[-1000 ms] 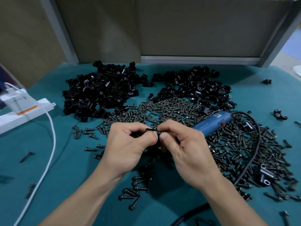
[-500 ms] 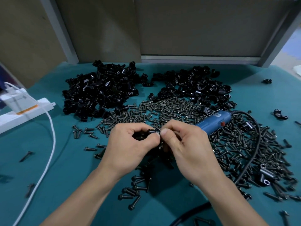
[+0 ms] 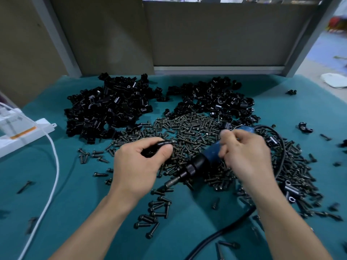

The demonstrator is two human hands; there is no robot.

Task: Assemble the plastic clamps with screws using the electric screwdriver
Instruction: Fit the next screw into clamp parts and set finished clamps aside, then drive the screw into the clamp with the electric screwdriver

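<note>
My left hand (image 3: 139,164) pinches a small black plastic clamp (image 3: 163,143) with a screw in it between thumb and forefinger, above the screw pile. The blue electric screwdriver (image 3: 210,156) lies on the screws with its black nose and bit (image 3: 172,182) pointing down-left. My right hand (image 3: 246,156) is blurred, with its fingers curling over the blue body; whether it grips the tool I cannot tell. A wide heap of dark screws (image 3: 187,126) covers the middle of the teal table (image 3: 75,184).
Two heaps of black clamps sit at the back, the left heap (image 3: 109,109) and the right heap (image 3: 214,98). The screwdriver's black cable (image 3: 281,147) loops right and runs to the front edge. A white power strip (image 3: 20,132) and white cord (image 3: 54,166) lie left. Stray screws (image 3: 154,214) lie near my wrists.
My hands have parted. The right hand let go of the clamp and moved right onto the screwdriver; the left hand keeps the clamp and shifted slightly left.
</note>
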